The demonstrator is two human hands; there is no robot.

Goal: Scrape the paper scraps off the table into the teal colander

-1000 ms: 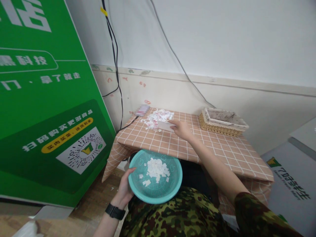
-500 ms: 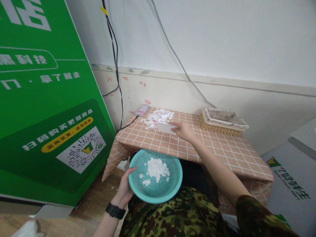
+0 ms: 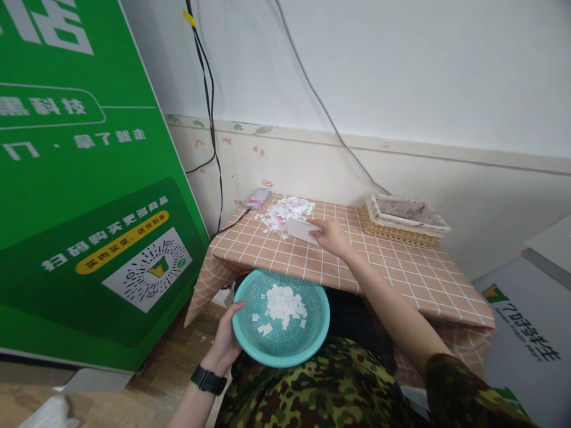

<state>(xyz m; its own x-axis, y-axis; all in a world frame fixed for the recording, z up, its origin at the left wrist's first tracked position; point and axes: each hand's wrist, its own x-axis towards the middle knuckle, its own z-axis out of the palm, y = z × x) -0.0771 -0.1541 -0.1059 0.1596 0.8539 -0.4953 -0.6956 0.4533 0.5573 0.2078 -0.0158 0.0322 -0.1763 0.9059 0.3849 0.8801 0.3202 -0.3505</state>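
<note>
My left hand (image 3: pixel 229 337) grips the left rim of a teal plastic colander (image 3: pixel 282 353), thumb over the edge, just below the table's front edge. Inside it lies a heap of white paper scraps (image 3: pixel 285 304), with a few loose ones to the side. My right hand (image 3: pixel 332 238) pinches a flat white rectangular card (image 3: pixel 303 229) over the table. The card's far edge is at the near side of a pile of white and pinkish paper scraps (image 3: pixel 288 211); whether it touches the tabletop I cannot tell.
A brown checked cloth covers the table (image 3: pixel 383 270). A lined wicker basket (image 3: pixel 397 236) stands at its right back. A blurred item (image 3: pixel 257 198) lies by the wall near a black cable (image 3: pixel 232 224). A green printed panel (image 3: pixel 89 208) rises at the left.
The card in my right hand has shifted slightly right and tilts a little differently. My left hand and the colander are where they were.
</note>
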